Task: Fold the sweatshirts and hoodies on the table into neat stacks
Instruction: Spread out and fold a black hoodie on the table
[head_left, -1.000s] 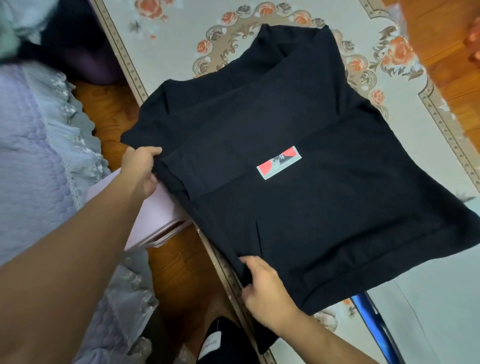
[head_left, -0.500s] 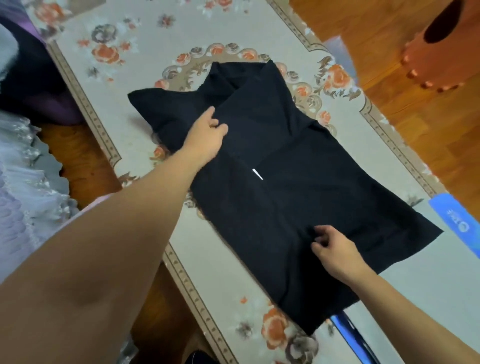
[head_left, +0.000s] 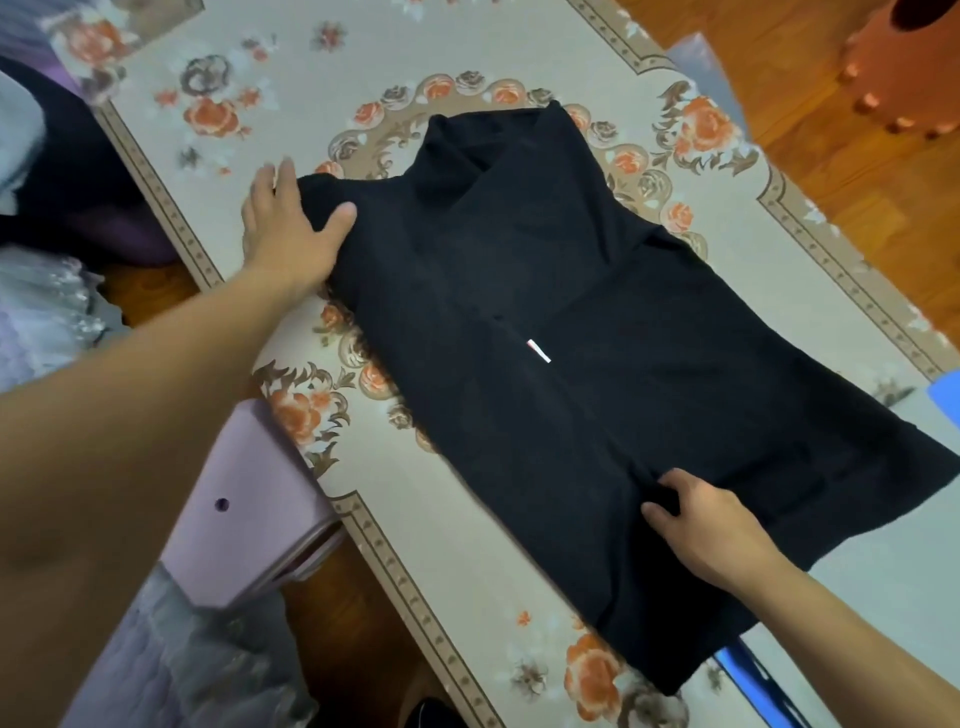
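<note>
A black hoodie (head_left: 597, 374) lies spread on the floral tablecloth (head_left: 415, 545), collar toward the far end and hem toward me. One side is folded over the middle, with a sliver of a white and red label (head_left: 538, 350) showing at the fold. My left hand (head_left: 291, 228) holds the far left shoulder corner, thumb on top of the cloth and fingers straight beside it. My right hand (head_left: 701, 525) pinches a fold of fabric near the hem on the near side.
A pale pink stool (head_left: 234, 509) stands against the table's left edge above the wooden floor. Dark clothes (head_left: 67, 176) and lilac lace bedding (head_left: 47, 312) lie at the left. An orange stool (head_left: 914, 62) stands far right. Blue objects (head_left: 946, 397) sit at the table's right side.
Both hands carried the left side of the hoodie over its middle, hiding most of the label. My left hand then slid out to the far left shoulder corner. My right hand stays near the hem.
</note>
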